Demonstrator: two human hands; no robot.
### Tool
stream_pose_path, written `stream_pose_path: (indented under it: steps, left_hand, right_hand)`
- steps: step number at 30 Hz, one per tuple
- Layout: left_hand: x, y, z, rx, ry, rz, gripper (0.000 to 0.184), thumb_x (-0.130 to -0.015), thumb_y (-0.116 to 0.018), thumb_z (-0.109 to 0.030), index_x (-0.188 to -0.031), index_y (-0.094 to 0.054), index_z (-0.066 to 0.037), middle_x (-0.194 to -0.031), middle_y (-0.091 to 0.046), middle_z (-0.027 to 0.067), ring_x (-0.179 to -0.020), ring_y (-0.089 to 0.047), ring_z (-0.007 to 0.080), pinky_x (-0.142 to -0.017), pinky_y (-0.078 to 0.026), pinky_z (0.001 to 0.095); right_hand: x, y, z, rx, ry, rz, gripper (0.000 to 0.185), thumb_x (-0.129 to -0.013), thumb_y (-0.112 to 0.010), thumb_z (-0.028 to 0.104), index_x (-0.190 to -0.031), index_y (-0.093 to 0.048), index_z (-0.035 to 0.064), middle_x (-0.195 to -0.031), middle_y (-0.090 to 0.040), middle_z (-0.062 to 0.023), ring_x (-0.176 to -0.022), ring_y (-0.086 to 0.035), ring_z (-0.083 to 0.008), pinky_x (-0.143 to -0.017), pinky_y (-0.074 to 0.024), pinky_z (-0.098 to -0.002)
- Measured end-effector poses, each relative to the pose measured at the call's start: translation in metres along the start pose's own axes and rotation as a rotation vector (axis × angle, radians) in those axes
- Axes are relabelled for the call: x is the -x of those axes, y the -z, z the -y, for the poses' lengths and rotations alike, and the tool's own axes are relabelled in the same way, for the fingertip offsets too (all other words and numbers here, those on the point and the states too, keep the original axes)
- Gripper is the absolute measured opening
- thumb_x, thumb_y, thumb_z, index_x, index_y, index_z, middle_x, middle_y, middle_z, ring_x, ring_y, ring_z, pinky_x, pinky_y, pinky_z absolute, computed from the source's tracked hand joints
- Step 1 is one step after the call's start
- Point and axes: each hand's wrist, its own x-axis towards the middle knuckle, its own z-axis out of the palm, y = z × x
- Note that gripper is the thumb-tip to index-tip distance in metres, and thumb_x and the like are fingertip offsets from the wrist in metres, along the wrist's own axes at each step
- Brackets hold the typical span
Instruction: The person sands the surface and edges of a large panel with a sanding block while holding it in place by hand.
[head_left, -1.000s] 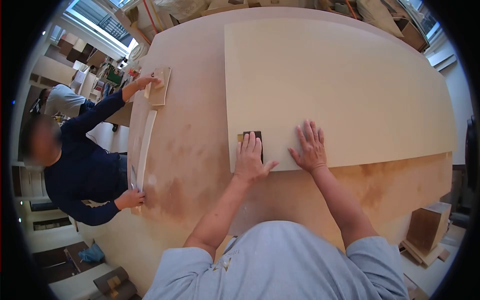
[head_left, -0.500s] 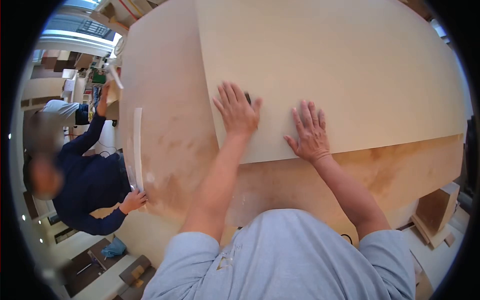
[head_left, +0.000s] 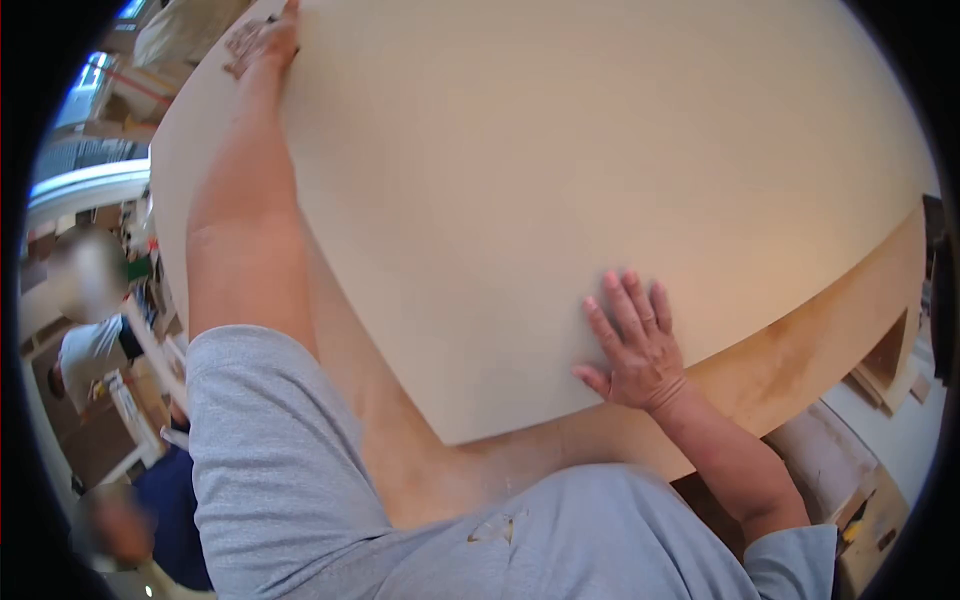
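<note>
My left hand (head_left: 265,45) reaches far out to the top left, at the side edge of a large pale sheet (head_left: 520,190). Small dark parts of a block (head_left: 272,18) show by its blurred fingers, and the palm covers the rest. Flat on the sheet near its front edge lies my right hand (head_left: 640,350), fingers apart, holding nothing. The sheet rests on a brownish work table (head_left: 385,410), whose surface shows past the sheet's near corner and right front edge.
At the lower left is a co-worker in a dark top (head_left: 170,510), with a long pale strip (head_left: 155,345) nearby. Another person (head_left: 88,350) bends farther back. Wooden pieces (head_left: 885,365) stand beyond the table's right side, and a pale bag (head_left: 180,35) lies beyond the far left.
My left hand has moved forward along the sheet's left side with the dark block. The view has turned and shifted. My right hand stays spread on the sheet. The co-worker's long strip is now raised.
</note>
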Motion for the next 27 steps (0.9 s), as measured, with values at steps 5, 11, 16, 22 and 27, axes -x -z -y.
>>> stream_pose_path:
  steps: [5,11,16,22,27]
  left_hand:
    - [-0.011,-0.018,0.013,0.055,-0.071,-0.148,0.105,-0.094,-0.029,-0.083,-0.158,-0.032,0.0,-0.167,-0.029,0.0177,-0.156,-0.024,0.0331,-0.12,-0.021,0.0654]
    - [0.188,-0.009,0.009,-0.046,-0.23,-0.19,0.095,-0.101,-0.037,-0.07,-0.157,-0.032,0.006,-0.166,-0.027,0.0264,-0.156,-0.02,0.0416,-0.122,-0.017,0.0671]
    - [0.453,0.033,0.014,0.024,-0.291,0.012,0.098,-0.099,-0.047,-0.065,-0.16,-0.021,0.007,-0.168,-0.019,0.0275,-0.157,-0.015,0.0417,-0.123,-0.012,0.0647]
    - [0.597,0.035,0.048,0.089,-0.311,0.01,0.099,-0.099,-0.045,-0.066,-0.159,-0.02,0.008,-0.168,-0.019,0.0287,-0.157,-0.015,0.0445,-0.122,-0.01,0.067]
    - [0.521,0.031,0.058,0.038,-0.246,-0.011,0.094,-0.1,-0.046,-0.062,-0.158,-0.024,0.009,-0.166,-0.022,0.0299,-0.155,-0.019,0.0451,-0.121,-0.013,0.0682]
  right_hand:
    - [-0.004,-0.002,0.004,0.029,-0.006,0.0,0.085,-0.088,-0.066,0.055,-0.157,-0.042,0.0109,-0.167,-0.028,-0.0199,-0.157,-0.019,-0.0394,-0.126,-0.0101,-0.0591]
    - [-0.004,0.009,0.003,0.082,-0.009,-0.021,0.081,-0.09,-0.067,0.049,-0.157,-0.041,0.0108,-0.168,-0.024,-0.0197,-0.158,-0.016,-0.0374,-0.126,-0.0123,-0.0585]
    - [-0.003,0.001,0.0,0.139,0.049,-0.106,0.076,-0.095,-0.061,0.046,-0.158,-0.039,0.008,-0.168,-0.024,-0.0203,-0.158,-0.017,-0.0378,-0.126,-0.0133,-0.0584]
    - [-0.004,-0.003,0.002,0.101,0.065,-0.14,0.076,-0.096,-0.06,0.045,-0.158,-0.037,0.006,-0.167,-0.024,-0.0212,-0.157,-0.018,-0.0392,-0.125,-0.0131,-0.0584]
    - [-0.002,-0.001,0.003,0.082,0.054,-0.126,0.079,-0.095,-0.062,0.047,-0.158,-0.037,0.0063,-0.167,-0.025,-0.021,-0.157,-0.018,-0.0392,-0.125,-0.0146,-0.0587]
